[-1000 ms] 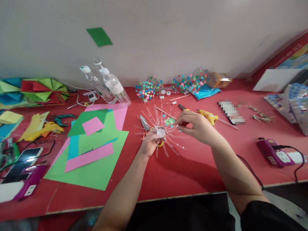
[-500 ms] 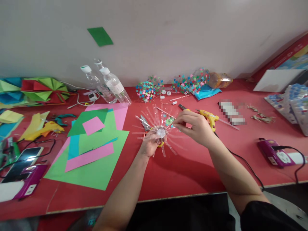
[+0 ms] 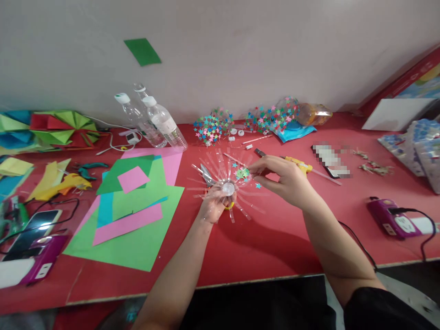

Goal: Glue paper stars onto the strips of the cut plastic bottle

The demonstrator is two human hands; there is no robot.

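My left hand (image 3: 213,205) is closed around a clear plastic bottle piece (image 3: 228,188), cut into many thin strips that flare outward in all directions. Right of it, my right hand (image 3: 283,179) hovers with thumb and fingers drawn together near the strip ends; whatever sits at the fingertips is too small to make out. Small paper stars (image 3: 242,173), mostly green and blue, lie in a little pile by those fingertips. Scissors (image 3: 206,176) rest on the table, partly hidden under the strips and my left hand. A yellow glue gun (image 3: 298,164) lies partly behind my right hand.
Star-covered clear pieces (image 3: 211,128) stand by the wall, near plastic bottles (image 3: 165,121). Coloured paper sheets (image 3: 134,247) cover the left side. Another yellow glue gun (image 3: 70,182), pliers (image 3: 90,170) and a phone (image 3: 34,233) lie farther left. A purple power strip (image 3: 388,217) is at right.
My right hand has shifted slightly right, away from the bottle piece, uncovering more of the stars. The left hand still holds the bottle piece in nearly the same place.
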